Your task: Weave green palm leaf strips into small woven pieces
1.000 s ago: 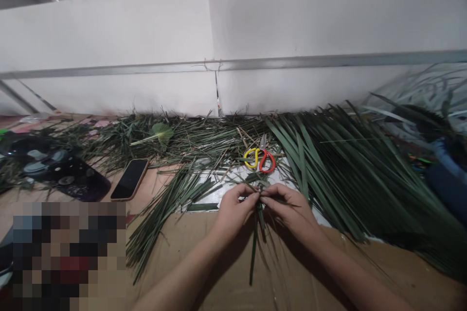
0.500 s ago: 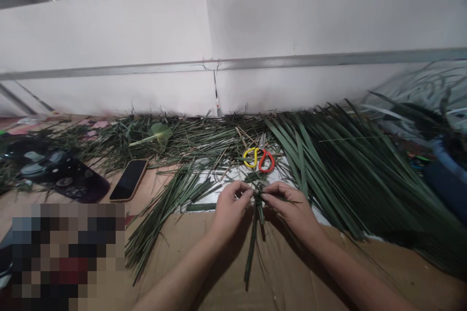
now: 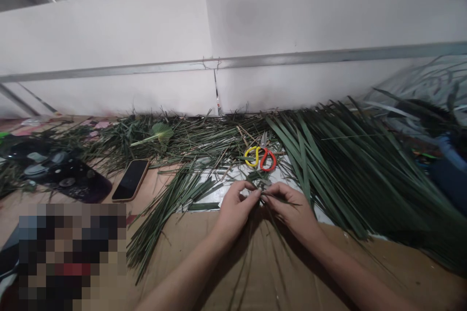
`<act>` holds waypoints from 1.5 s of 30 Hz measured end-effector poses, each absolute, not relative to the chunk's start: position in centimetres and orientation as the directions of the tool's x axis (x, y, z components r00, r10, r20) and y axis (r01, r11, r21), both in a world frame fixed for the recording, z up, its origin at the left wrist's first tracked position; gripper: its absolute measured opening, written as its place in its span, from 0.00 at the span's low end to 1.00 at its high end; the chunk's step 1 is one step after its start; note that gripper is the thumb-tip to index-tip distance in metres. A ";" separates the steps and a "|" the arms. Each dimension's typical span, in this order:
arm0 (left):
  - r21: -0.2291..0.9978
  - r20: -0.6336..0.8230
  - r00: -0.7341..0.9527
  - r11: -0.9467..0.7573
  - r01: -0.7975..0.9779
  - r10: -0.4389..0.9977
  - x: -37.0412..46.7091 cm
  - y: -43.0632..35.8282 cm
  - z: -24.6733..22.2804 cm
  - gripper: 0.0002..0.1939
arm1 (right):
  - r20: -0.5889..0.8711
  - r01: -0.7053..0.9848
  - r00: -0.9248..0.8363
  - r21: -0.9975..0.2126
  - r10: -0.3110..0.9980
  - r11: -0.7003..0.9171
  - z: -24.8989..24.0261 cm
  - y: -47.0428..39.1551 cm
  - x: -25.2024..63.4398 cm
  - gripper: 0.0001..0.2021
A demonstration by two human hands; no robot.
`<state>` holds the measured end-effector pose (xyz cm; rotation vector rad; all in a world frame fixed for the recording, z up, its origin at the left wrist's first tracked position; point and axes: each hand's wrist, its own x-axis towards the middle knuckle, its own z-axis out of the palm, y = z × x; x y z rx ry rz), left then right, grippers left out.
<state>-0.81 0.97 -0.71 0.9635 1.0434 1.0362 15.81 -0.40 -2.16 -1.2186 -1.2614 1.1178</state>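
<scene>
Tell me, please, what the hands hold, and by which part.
The left hand and right hand pinch thin leaf strips, with lengths trailing below; the exact part pinched is hidden.

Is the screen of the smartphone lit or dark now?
Dark: the smartphone lies face up, and its screen is plain black, without visible icons or glow. Whether it is powered off, I cannot tell.
</scene>
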 end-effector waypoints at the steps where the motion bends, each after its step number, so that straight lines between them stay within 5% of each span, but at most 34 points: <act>1: 0.960 -0.192 0.189 0.225 -0.168 0.963 -0.8 0.9 -0.6 0.15 | 0.079 0.076 0.027 -0.994 0.997 0.076 -2.0 -0.4 15.8 0.15; 18: 0.967 -0.129 0.210 0.170 -0.189 0.969 -0.6 1.1 -0.8 0.14 | 0.040 0.028 0.002 -0.999 0.999 0.040 -2.2 -0.4 15.7 0.15; 29: 0.934 -0.243 0.254 0.296 -0.200 0.936 -0.3 0.5 -0.2 0.19 | 0.154 0.205 0.007 -0.967 0.988 0.150 -1.1 -0.8 15.6 0.10; 45: 0.934 -0.177 0.308 0.258 -0.247 0.935 -0.8 1.2 -1.3 0.15 | -0.123 -0.171 -0.071 -0.976 0.990 -0.134 -1.3 -0.7 15.4 0.18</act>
